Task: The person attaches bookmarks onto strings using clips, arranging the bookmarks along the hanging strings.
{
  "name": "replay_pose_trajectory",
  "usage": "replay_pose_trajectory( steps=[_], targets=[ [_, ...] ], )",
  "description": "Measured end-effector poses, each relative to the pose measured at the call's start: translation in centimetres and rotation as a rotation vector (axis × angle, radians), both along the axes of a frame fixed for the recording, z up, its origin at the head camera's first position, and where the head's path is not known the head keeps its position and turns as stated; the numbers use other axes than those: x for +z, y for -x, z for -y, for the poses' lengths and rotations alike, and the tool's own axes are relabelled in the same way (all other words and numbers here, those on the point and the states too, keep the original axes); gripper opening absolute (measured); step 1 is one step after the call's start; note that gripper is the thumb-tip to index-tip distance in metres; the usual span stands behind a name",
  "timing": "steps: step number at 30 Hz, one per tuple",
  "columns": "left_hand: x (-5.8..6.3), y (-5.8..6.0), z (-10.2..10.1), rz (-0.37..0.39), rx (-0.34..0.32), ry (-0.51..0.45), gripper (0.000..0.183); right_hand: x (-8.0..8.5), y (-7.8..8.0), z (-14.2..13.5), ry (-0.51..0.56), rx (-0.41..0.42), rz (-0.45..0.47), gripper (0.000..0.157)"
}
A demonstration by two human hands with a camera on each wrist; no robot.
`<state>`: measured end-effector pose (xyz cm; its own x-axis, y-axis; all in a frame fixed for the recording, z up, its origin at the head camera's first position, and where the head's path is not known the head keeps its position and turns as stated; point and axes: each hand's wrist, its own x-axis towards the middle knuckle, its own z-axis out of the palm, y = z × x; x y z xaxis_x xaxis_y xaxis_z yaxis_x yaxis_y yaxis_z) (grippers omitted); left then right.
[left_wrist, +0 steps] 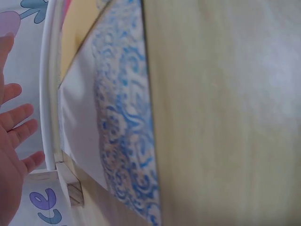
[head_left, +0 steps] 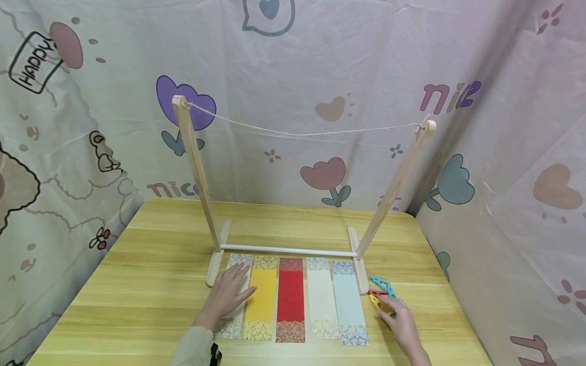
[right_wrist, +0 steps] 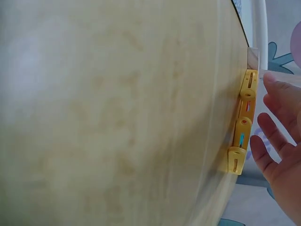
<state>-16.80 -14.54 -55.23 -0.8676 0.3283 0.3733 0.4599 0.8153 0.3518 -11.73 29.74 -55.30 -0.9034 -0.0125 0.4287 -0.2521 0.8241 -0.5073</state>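
My left hand [head_left: 224, 295] is over the leftmost pale patterned strip [head_left: 233, 323], its fingers extended. In the left wrist view those fingers are spread above the strip's blue-patterned end [left_wrist: 124, 108]; contact is unclear. To its right lie a yellow strip [head_left: 262, 300], a red one [head_left: 290, 297], a cream one [head_left: 322, 297] and a light blue one [head_left: 349, 297]. My right hand [head_left: 402, 323] is beside small clips: a yellow clip [head_left: 374, 301], a red clip [head_left: 377, 292] and blue clips [head_left: 380, 280]. The right wrist view shows its fingers parted near yellow clips [right_wrist: 242, 125], gripping nothing.
Behind the strips stands a wooden frame [head_left: 197, 162] with a string [head_left: 293, 134] sagging between its posts. A white rod [head_left: 288, 250] joins its feet. A printed cloth [head_left: 274, 66] hangs around the wooden table [head_left: 137, 284].
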Motion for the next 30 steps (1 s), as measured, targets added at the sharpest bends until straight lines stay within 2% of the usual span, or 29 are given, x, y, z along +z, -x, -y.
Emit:
replay_pose_trajectory(
  steps=[9,13,20,24,30],
  targets=[
    [-0.2,0.0,0.1,-0.089,-0.003,-0.050,0.063,-0.1,0.0,-0.2,-0.036,0.012,-0.027,0.040],
    [-0.2,0.3,0.3,-0.052,0.007,-0.044,0.059,-0.2,0.0,-0.3,-0.043,0.010,-0.031,0.039],
    [-0.1,1.2,0.8,-0.004,0.024,0.035,0.055,-0.2,0.0,-0.3,-0.056,0.011,-0.027,0.039],
    [0.0,1.5,1.1,0.021,0.020,0.043,0.057,-0.3,0.0,-0.5,-0.061,0.014,-0.001,0.038],
    [-0.2,1.8,1.4,0.071,0.050,0.044,0.061,-0.3,0.0,-0.6,-0.065,0.014,0.044,0.037]
  ],
)
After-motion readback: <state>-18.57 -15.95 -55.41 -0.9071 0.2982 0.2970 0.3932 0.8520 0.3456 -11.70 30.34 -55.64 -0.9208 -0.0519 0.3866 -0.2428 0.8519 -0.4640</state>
